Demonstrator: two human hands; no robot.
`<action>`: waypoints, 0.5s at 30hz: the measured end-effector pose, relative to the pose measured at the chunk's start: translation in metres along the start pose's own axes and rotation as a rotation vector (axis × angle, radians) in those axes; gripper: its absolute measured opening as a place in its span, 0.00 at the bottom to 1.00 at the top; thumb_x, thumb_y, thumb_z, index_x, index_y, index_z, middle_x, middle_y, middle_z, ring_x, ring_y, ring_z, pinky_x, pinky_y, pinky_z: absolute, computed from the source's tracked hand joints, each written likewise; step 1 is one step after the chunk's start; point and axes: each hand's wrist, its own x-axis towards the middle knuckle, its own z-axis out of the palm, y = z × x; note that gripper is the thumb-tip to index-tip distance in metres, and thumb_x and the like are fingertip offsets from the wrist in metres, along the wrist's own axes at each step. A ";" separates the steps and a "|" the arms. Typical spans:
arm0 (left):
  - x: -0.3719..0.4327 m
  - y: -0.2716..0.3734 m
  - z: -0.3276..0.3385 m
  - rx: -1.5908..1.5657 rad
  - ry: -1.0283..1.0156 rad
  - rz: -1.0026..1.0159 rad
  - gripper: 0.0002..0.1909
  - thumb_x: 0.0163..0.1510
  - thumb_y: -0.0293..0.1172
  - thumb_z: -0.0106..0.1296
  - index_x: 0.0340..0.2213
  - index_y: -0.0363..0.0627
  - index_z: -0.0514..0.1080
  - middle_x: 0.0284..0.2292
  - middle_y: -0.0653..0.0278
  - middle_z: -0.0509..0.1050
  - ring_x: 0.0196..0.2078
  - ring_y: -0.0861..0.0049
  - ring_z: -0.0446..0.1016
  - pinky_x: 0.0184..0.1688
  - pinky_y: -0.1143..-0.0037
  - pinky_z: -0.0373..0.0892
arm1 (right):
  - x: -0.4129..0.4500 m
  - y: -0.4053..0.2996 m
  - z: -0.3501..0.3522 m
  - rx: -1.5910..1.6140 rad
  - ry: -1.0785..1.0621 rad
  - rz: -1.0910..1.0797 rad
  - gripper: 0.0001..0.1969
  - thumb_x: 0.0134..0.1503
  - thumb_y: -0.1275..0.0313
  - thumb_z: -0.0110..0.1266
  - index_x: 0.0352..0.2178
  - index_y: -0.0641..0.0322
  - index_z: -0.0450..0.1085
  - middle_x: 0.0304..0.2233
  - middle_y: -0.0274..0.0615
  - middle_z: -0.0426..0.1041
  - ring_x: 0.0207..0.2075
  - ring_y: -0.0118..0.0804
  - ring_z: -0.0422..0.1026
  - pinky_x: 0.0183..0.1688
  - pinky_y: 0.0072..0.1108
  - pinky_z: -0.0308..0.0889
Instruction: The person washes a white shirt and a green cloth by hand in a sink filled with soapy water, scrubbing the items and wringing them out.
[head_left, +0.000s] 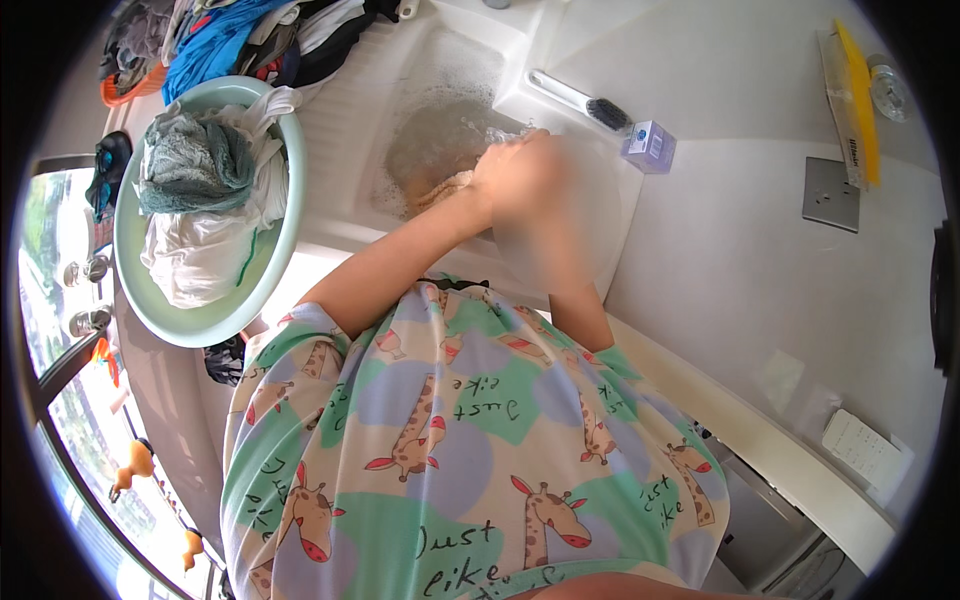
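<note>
My left hand (499, 166) is over the white sink (367, 161), close against my right hand (541, 176), which a blurred patch largely covers. Splashing water shows just beyond the hands. A beige textured cloth (444, 190) lies partly in the cloudy, sudsy water beside my left hand; whether either hand grips it is not visible. Left of the sink, a pale green basin (297, 184) holds a grey-green towel (196, 161) and white cloths (196, 251).
A white-handled scrub brush (574, 97) and a small purple box (649, 148) rest by the sink's right edge. Piled clothes (217, 49) and an orange basket (131, 88) occupy the upper left. A wall socket (831, 195) is on the right.
</note>
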 end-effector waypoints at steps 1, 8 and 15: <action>0.007 -0.003 -0.009 -0.116 -0.138 -0.206 0.12 0.53 0.42 0.57 0.28 0.46 0.75 0.31 0.55 0.74 0.30 0.55 0.76 0.34 0.62 0.73 | 0.005 -0.006 -0.005 0.000 0.031 0.016 0.20 0.67 0.61 0.37 0.50 0.64 0.65 0.46 0.46 0.73 0.46 0.41 0.75 0.47 0.33 0.74; -0.006 -0.082 -0.014 -0.218 -0.306 -0.519 0.20 0.54 0.52 0.57 0.36 0.46 0.76 0.34 0.57 0.78 0.35 0.58 0.77 0.39 0.65 0.71 | 0.008 -0.014 0.007 -0.823 0.362 -0.193 0.24 0.59 0.58 0.58 0.52 0.59 0.64 0.51 0.43 0.68 0.53 0.40 0.69 0.50 0.31 0.70; -0.054 -0.090 0.004 0.178 -0.700 -0.277 0.53 0.40 0.52 0.67 0.65 0.73 0.50 0.68 0.61 0.44 0.69 0.50 0.42 0.63 0.43 0.46 | 0.016 0.001 -0.062 -2.110 0.109 -0.144 0.56 0.36 0.48 0.74 0.63 0.55 0.53 0.65 0.61 0.45 0.65 0.60 0.51 0.64 0.41 0.54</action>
